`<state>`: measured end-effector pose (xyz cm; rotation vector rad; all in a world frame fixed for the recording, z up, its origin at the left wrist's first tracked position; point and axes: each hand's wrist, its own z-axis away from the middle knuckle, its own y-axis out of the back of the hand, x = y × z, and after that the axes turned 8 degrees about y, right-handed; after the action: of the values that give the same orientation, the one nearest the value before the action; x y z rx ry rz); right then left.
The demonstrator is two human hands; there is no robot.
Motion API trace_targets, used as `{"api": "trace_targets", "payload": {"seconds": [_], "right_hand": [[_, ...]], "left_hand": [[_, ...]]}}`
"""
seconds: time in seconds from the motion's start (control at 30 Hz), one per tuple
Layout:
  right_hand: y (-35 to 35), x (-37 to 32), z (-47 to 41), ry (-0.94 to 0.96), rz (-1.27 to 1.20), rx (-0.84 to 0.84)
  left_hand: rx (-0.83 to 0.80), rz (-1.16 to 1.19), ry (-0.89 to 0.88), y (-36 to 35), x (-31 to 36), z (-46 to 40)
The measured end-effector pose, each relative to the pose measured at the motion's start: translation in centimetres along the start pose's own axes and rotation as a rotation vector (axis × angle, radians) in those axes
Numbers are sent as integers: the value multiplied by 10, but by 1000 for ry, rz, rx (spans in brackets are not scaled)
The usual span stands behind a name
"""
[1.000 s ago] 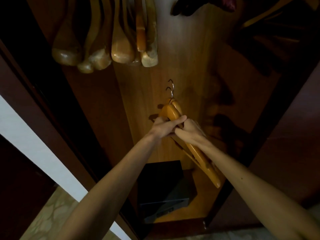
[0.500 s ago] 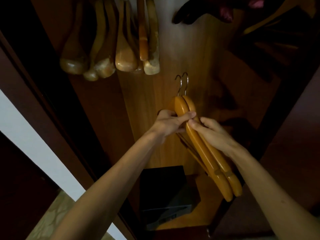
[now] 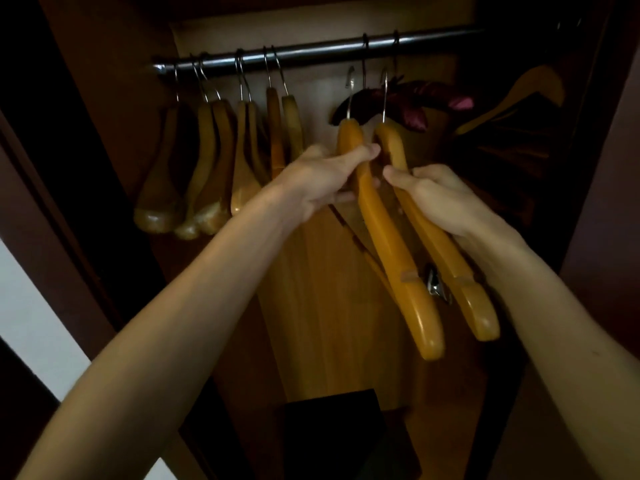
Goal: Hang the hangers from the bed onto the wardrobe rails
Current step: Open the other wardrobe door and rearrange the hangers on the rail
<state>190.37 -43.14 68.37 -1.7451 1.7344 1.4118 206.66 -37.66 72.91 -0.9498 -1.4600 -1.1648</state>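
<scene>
1. Here, inside the open wardrobe, a metal rail (image 3: 311,51) runs across the top from the left wall toward the dark right side.
2. On the left end of the rail hangs a row of hung wooden hangers (image 3: 221,161), packed close, their hooks over the bar and their broad ends pointing down.
3. The left hand (image 3: 325,178) reaches up from the lower left; its grip is closed round the left hanger (image 3: 384,237), thumb laid across the front of the wood just below the neck and the fingers wrapped behind.
4. The left hanger's hook stands just below the rail and not over it; its long arm slants down to the right.
5. The right hanger (image 3: 440,244) lies just beside the left one, almost parallel, a narrow gap between them near the necks; its hook also rises toward the rail without catching it.
6. The right hand (image 3: 440,202) comes from the lower right; its grip is clamped on the right hanger, thumb on the front face and fingers curled behind the arm.
7. A metal clip (image 3: 437,284) shows between the two lower arms.
8. Behind the two hooks a dark reddish garment (image 3: 415,105) hangs from the rail.
9. Farther right, in shadow, another wooden hanger (image 3: 519,95) hangs tilted.
10. A dark box (image 3: 332,434) sits on the wardrobe floor below the hands.
</scene>
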Motion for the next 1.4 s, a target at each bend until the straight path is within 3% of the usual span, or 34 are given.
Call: {"api": "trace_targets", "payload": {"seconds": [0.33,0.8,1.4], "right_hand": [[-3,-34,-67,22,31,75],[-21,-46,-167,4,-1,59],[-36,-29,-204,1,41,-11]], "left_hand": [[85,67,21,46,50,-57],[219,57,-10,53,67,-130],[317,-121,-25,54,66,-169]]}}
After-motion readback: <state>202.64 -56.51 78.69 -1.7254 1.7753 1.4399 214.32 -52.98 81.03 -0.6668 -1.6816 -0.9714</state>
